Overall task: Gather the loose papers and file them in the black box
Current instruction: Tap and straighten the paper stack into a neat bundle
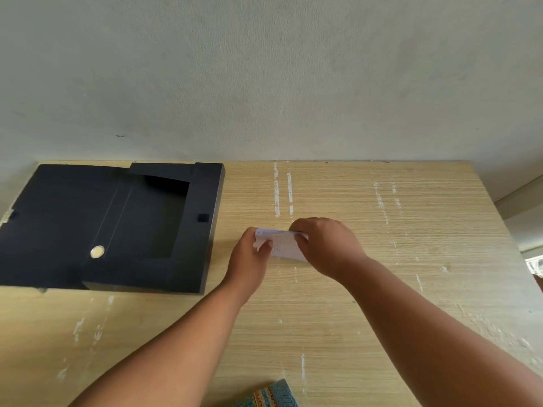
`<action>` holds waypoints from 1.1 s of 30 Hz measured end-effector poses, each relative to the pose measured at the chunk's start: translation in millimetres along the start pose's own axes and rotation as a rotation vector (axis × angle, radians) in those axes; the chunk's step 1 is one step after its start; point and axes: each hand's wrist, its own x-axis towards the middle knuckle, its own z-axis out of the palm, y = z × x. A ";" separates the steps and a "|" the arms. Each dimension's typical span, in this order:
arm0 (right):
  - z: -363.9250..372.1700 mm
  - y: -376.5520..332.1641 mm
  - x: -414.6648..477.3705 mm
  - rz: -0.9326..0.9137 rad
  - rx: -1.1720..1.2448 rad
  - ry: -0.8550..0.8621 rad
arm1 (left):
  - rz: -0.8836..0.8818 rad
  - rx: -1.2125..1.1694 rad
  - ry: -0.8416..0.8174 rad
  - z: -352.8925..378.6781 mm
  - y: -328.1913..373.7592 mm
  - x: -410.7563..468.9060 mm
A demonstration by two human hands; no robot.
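Note:
A small stack of white printed papers (281, 244) is held upright on the wooden table between both hands. My left hand (249, 259) grips its left edge and my right hand (326, 245) grips its top and right edge, covering part of it. The black box (202, 230) lies open at the left of the table, its lid flap (58, 218) folded out flat to the left and its inside dark and bare. The box's right wall is about a hand's width left of the papers.
The light wooden table (382, 304) carries white scuff marks and meets a grey wall at its far edge. A round silver button (97, 251) sits on the box's flap. Patterned blue fabric (270, 395) shows at the near edge.

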 end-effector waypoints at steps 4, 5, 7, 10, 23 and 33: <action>-3.9 13.7 4.1 0.176 0.259 -0.021 | -0.115 -0.186 0.022 -5.7 6.3 1.3; -4.6 17.7 3.0 0.236 0.389 -0.001 | -0.133 -0.240 0.030 -5.6 7.3 2.0; -3.8 22.6 -3.1 0.365 0.719 0.041 | -0.156 -0.329 0.002 -4.3 12.6 0.7; 6.4 24.3 -14.5 0.462 1.021 0.090 | -0.205 -0.318 -0.064 -0.5 19.5 3.0; 61.3 14.2 -36.3 0.395 0.717 0.413 | 0.125 -0.067 0.121 23.4 25.7 -10.6; 72.8 16.0 -39.1 0.363 0.606 0.391 | 0.112 -0.063 0.036 16.1 13.8 -9.0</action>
